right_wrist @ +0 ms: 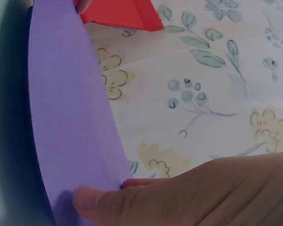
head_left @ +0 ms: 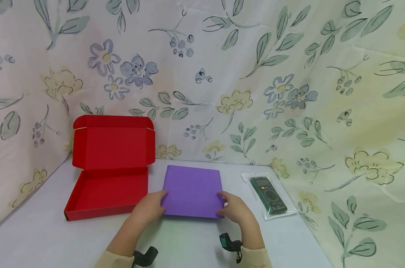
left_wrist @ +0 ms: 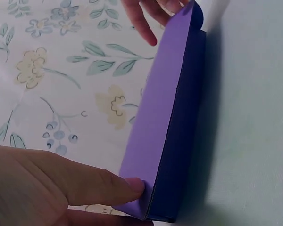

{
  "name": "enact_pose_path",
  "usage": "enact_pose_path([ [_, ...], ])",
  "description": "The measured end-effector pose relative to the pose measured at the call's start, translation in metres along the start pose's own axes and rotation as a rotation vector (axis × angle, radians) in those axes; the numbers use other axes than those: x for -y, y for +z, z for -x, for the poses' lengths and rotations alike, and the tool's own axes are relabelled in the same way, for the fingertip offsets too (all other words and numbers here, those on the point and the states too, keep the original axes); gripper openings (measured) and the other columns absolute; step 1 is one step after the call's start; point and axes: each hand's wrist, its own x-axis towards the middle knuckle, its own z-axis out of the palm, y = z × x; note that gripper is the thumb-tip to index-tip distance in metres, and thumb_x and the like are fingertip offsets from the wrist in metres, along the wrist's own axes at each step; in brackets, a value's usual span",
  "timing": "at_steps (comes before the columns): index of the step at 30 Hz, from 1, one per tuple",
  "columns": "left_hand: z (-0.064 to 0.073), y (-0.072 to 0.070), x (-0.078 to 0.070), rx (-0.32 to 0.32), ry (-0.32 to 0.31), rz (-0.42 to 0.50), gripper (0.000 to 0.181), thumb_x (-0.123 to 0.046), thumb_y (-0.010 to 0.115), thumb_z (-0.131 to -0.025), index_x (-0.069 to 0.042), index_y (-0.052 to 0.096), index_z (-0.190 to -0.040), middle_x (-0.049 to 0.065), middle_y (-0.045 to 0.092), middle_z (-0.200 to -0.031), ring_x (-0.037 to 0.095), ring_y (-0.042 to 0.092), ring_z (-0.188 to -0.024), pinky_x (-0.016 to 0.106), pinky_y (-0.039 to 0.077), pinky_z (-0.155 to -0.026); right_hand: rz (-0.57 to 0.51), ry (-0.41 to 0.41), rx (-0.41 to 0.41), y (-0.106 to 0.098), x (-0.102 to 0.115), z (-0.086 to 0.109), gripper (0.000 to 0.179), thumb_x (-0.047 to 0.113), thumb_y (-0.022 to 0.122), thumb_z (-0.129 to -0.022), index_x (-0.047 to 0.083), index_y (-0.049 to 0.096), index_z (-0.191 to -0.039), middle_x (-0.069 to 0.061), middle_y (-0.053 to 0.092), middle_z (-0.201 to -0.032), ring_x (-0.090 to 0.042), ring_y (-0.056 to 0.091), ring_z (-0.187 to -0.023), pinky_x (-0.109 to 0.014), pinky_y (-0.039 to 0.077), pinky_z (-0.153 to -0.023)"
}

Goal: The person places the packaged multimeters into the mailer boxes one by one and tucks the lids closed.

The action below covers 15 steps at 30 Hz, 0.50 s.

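A flat purple box [head_left: 192, 191] lies on the white table [head_left: 189, 245] in front of me. My left hand [head_left: 150, 206] grips its near left corner, thumb on the top face [left_wrist: 127, 186]. My right hand [head_left: 233, 208] grips the near right corner, thumb pressed on the purple top [right_wrist: 92, 197]. In the left wrist view the box [left_wrist: 167, 122] shows its darker side wall, with the other hand's fingers [left_wrist: 144, 19] at its far end. The right wrist view shows the purple surface [right_wrist: 68, 108] running away from the thumb.
An open red box [head_left: 110, 165] with its lid standing up sits to the left, its corner [right_wrist: 118, 14] seen past the purple box. A green multimeter in a clear bag [head_left: 268, 195] lies to the right. Floral cloth [head_left: 222, 74] hangs behind and at both sides.
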Motion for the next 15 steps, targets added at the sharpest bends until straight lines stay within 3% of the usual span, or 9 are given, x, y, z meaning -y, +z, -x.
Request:
enact_pose_path([
  [11, -0.004, 0.004, 0.007, -0.043, 0.065, -0.062, 0.056, -0.005, 0.080, -0.086, -0.002, 0.060, -0.138, 0.020, 0.066, -0.128, 0.042, 0.062, -0.118, 0.056, 0.054, -0.094, 0.063, -0.026, -0.073, 0.009, -0.001, -0.008, 0.053, -0.003, 0.081, -0.079, 0.006, 0.064, -0.128, -0.016, 0.070, -0.109, -0.031, 0.066, -0.098, -0.048, 0.057, -0.079],
  [15, -0.008, 0.007, 0.010, -0.077, 0.090, -0.089, 0.050, -0.004, 0.082, -0.084, -0.003, 0.063, -0.130, 0.018, 0.069, -0.119, 0.038, 0.066, -0.111, 0.055, 0.056, -0.091, 0.099, -0.016, -0.113, 0.015, -0.002, -0.012, 0.051, -0.003, 0.083, -0.076, 0.006, 0.066, -0.124, -0.016, 0.071, -0.110, -0.033, 0.067, -0.100, -0.049, 0.057, -0.081],
])
